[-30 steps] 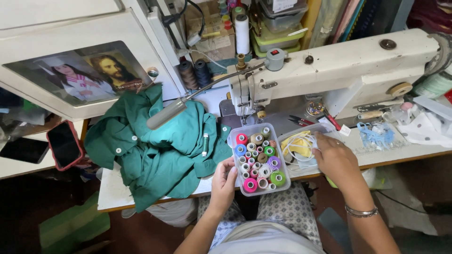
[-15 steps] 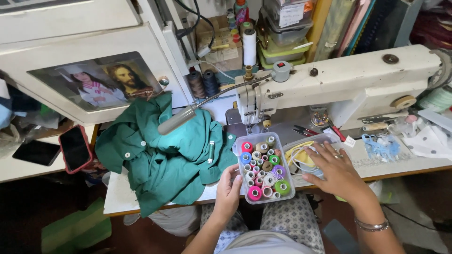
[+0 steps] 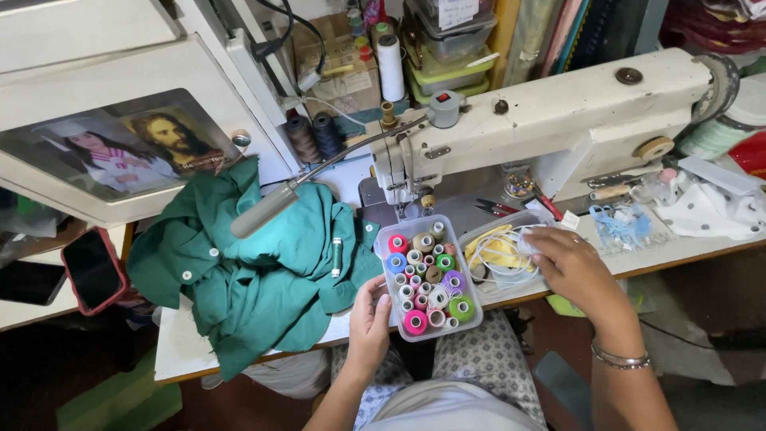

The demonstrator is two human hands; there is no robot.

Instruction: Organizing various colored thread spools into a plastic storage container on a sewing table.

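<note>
A clear plastic box (image 3: 472, 302) full of several coloured thread spools sits at the table's front edge. My left hand (image 3: 369, 321) grips its left front corner. To the right stands a second clear box (image 3: 524, 219) holding yellow tape and white cord. My right hand (image 3: 571, 266) rests in it, fingers curled on the white cord. A green shirt (image 3: 263, 267) lies crumpled on the left of the table. The cream sewing machine (image 3: 558, 120) stands behind the boxes.
A grey lamp on a bent arm (image 3: 263, 209) hangs over the shirt. A phone in a red case (image 3: 93, 270) lies at the far left. Scissors (image 3: 496, 209) lie under the machine. White cloth (image 3: 714, 209) and small clutter fill the right side.
Both hands have stayed on the two boxes. My right hand has slid a little towards the near edge of the right box. The view has shifted slightly.
</note>
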